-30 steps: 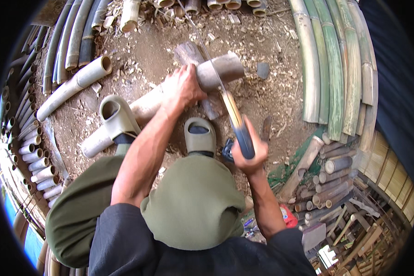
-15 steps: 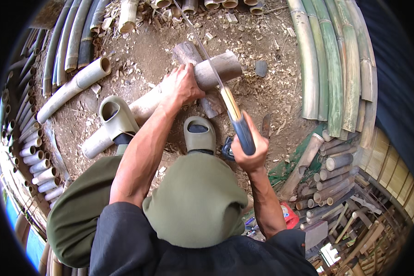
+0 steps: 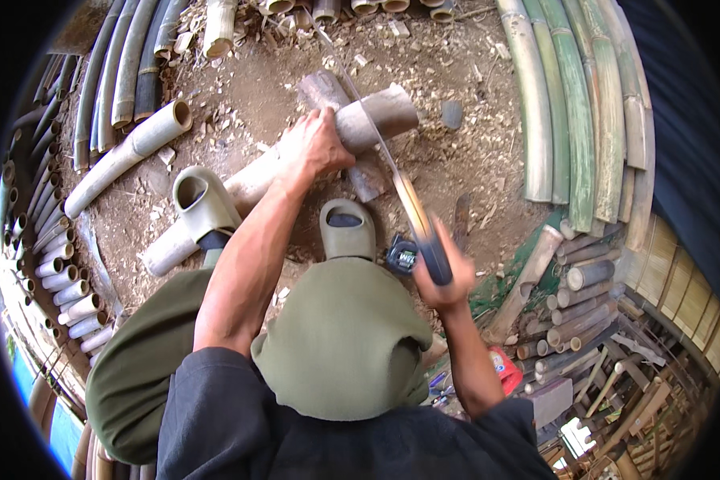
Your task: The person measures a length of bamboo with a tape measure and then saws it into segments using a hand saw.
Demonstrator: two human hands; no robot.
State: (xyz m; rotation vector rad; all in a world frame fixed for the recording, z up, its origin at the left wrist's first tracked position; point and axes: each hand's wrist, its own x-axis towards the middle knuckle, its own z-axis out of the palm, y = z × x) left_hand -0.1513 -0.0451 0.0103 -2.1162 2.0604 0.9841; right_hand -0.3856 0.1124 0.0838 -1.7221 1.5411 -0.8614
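1. My left shoe (image 3: 204,200) looks to rest on the pale bamboo pole (image 3: 256,180); I judge that firm weight there best checks any rolling.
2. The pole slants up to the right across a wooden block (image 3: 322,86); a cut close beside that support should chatter least.
3. My left hand (image 3: 318,144) is curled over the pole, gripping it just beside the blade (image 3: 376,132) of a saw (image 3: 410,200); fingers and thumb are safer drawn farther back.
4. The blade lies across the pole; long, straight, light strokes should suit hollow bamboo.
5. My right hand (image 3: 444,276) is closed round the saw's dark grip, wrist ideally in line with the blade.
6. Near my right forearm sits a red packet (image 3: 506,370); I cannot tell what, if anything, it holds.
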